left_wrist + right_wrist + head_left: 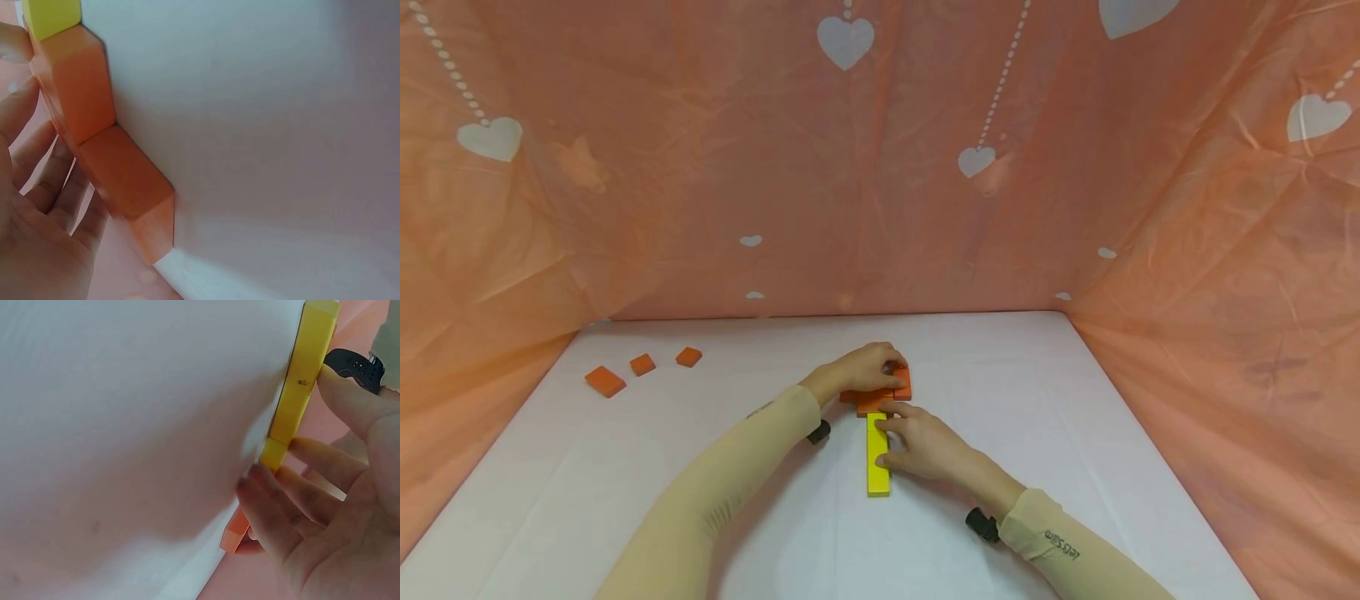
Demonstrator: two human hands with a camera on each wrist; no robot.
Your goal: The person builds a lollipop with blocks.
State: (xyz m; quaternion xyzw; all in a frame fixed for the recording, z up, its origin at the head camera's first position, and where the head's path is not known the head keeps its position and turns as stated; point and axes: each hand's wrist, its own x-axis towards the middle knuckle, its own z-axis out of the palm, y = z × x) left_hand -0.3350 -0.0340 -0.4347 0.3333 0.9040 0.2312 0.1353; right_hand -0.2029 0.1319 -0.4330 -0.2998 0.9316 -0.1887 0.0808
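Several flat orange blocks (874, 405) lie joined together on the white table. My left hand (868, 367) reaches over them from the left, its thumb and fingertips touching the orange block (903, 388) at the right end. In the left wrist view its fingers lie loosely along the orange pieces (128, 172). Below, a yellow strip (877, 475) made of a long and a short piece meets the orange ones. My right hand (928, 443) touches the strip's right side with thumb and fingertips; the right wrist view shows its fingers extended beside the yellow pieces (303, 381).
Three loose orange blocks, a larger one (605, 382) and two smaller ones (642, 364), lie at the back left of the white table (820, 533). A peach curtain (880, 208) printed with hearts encloses the back and both sides.
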